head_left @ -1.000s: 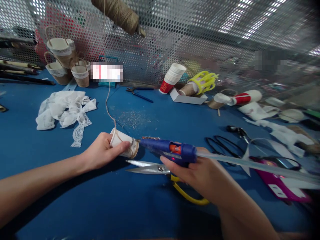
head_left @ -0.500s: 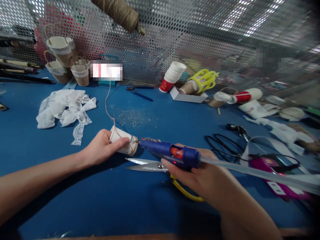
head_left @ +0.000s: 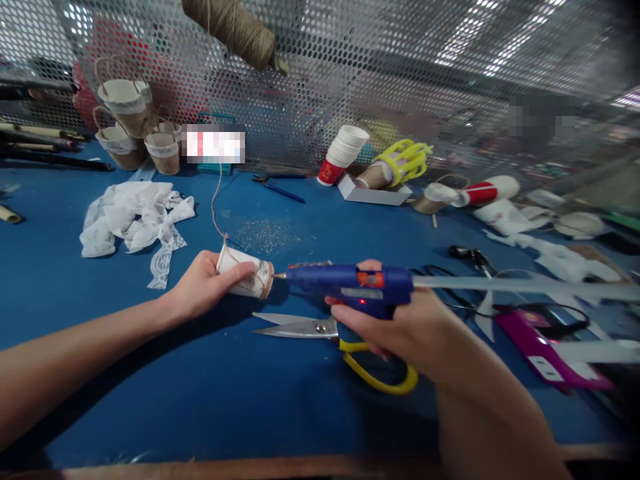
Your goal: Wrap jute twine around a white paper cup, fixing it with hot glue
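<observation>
My left hand [head_left: 203, 288] is wrapped round a small white paper cup [head_left: 243, 272] lying on its side, its base end wound with brown twine. A strand of twine [head_left: 216, 200] runs up from the cup to a twine spool [head_left: 231, 27] on the mesh wall. My right hand [head_left: 400, 327] grips a blue hot glue gun [head_left: 353, 283] held level, its nozzle tip touching the cup's base. A clear glue stick [head_left: 500, 285] sticks out of the gun's back. Yellow-handled scissors [head_left: 320, 331] lie on the blue table [head_left: 225, 400] just under the gun.
White lace scraps [head_left: 135, 223] lie at the left. Finished twine-wrapped cups [head_left: 131, 130] stand at the back left. A stack of paper cups [head_left: 343, 155], a yellow frame [head_left: 403, 163], black scissors [head_left: 467, 257], a magenta device [head_left: 545, 343] and more scraps crowd the right side.
The glue gun has risen and levelled, its nozzle staying at the cup's base. My right hand lifted off the scissors' handle. The cup stays in my left hand.
</observation>
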A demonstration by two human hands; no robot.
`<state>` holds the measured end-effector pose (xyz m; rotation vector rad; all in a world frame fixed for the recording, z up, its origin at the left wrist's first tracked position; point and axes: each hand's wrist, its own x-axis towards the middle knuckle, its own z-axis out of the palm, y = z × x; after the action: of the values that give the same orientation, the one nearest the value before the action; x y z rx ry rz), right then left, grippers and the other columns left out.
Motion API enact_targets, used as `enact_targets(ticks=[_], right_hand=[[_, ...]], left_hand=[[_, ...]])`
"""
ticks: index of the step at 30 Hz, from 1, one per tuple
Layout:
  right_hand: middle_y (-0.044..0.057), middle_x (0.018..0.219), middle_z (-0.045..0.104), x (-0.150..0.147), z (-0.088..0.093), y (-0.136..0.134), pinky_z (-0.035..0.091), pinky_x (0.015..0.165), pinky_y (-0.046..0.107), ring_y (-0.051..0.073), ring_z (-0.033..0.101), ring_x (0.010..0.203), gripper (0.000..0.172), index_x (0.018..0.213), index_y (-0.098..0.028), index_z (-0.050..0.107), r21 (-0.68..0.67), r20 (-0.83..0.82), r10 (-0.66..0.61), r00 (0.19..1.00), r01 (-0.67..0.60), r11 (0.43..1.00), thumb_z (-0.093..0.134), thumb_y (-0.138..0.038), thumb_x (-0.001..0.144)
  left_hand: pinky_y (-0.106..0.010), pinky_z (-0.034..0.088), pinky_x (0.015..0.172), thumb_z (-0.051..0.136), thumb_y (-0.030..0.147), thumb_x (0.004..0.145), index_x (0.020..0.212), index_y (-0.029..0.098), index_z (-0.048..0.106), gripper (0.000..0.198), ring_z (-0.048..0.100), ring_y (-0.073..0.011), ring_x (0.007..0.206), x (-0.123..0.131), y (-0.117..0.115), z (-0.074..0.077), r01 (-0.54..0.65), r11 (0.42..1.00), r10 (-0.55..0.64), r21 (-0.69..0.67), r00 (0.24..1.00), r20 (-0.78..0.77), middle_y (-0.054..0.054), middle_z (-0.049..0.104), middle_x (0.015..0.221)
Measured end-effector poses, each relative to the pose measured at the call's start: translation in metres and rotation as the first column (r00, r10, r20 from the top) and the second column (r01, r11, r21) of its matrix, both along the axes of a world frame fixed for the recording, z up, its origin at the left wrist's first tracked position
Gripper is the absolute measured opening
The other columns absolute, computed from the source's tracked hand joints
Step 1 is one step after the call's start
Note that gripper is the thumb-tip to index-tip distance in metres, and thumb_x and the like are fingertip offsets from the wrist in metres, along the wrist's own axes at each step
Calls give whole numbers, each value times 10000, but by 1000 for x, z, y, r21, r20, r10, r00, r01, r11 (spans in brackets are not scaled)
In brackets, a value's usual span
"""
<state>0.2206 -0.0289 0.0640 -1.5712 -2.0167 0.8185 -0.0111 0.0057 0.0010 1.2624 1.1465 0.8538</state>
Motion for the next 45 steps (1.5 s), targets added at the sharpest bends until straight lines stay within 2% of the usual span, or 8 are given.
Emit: enact_targets(ticks=[2, 8, 15, 22, 27, 32, 38, 45], right_hand=[[-70, 375, 444, 3, 1, 8, 387, 387, 226, 93, 430, 352, 180, 636, -199, 523, -158, -136, -61, 989, 40, 987, 611, -349, 683], [-19, 620, 547, 10, -13, 48, 424, 487, 196, 68, 487, 515, 282, 692, -162, 543, -237, -402, -336, 852, 258, 937, 662, -409, 625], [-5, 533, 500, -5, -41, 86, 404, 446, 228, 78, 454, 447, 261, 606, -157, 519, -267, -247, -298, 922, 231, 936, 597, -390, 693], [42, 564, 488, -12, -49, 98, 400, 634, 329, 220, 532, 716, 284, 495, -191, 449, 45, 44, -280, 959, 278, 960, 641, -328, 652], [94, 874, 589, -39, -23, 83, 378, 783, 333, 228, 502, 937, 220, 653, -168, 596, 136, 89, -96, 991, 83, 987, 549, -359, 751], [27, 845, 656, -84, -7, 66, 429, 704, 253, 139, 573, 788, 399, 804, -201, 652, -184, -175, 299, 938, -330, 926, 389, -501, 820], [4, 759, 628, -90, -2, 58, 416, 728, 240, 97, 542, 717, 104, 710, -164, 626, -147, -564, 128, 816, -252, 956, 619, -266, 688], [19, 809, 630, -73, -2, 49, 395, 765, 244, 103, 536, 780, 228, 721, -155, 639, -163, -593, 108, 798, -250, 955, 551, -361, 760]], left_hand=[[-214, 458, 548, 593, 377, 705, 711, 91, 667, 296, 601, -139, 576, -1, 1, 0, -50, 998, 51, 34, 998, -31, -73, 698, 696], [-231, 480, 617, 575, 397, 714, 723, 95, 673, 317, 618, -153, 656, -1, 3, 4, -121, 983, 122, 136, 992, -4, -79, 704, 762], [-254, 494, 644, 573, 385, 717, 787, 96, 680, 315, 632, -184, 736, -3, 5, 6, -145, 974, 145, 175, 989, 12, -80, 709, 811], [-279, 489, 673, 521, 399, 752, 767, 88, 667, 344, 619, -198, 737, -2, 1, 5, -41, 961, 65, 273, 995, -77, -95, 699, 809], [-260, 476, 630, 489, 366, 771, 773, 94, 659, 321, 593, -181, 686, 0, -6, 4, 86, 928, -24, 362, 985, -173, -75, 679, 739], [-201, 351, 451, 471, 313, 780, 581, 131, 571, 288, 413, -86, 459, 2, -11, 4, 212, 875, -71, 435, 946, -318, 15, 500, 496], [-205, 284, 439, 467, 366, 781, 579, 133, 530, 315, 315, -73, 461, 2, -12, 11, 207, 918, -132, 337, 963, -233, 37, 405, 503], [-198, 250, 410, 489, 368, 758, 515, 154, 481, 324, 266, -68, 437, 4, -16, 20, 202, 953, -163, 226, 970, -182, 58, 347, 463]])
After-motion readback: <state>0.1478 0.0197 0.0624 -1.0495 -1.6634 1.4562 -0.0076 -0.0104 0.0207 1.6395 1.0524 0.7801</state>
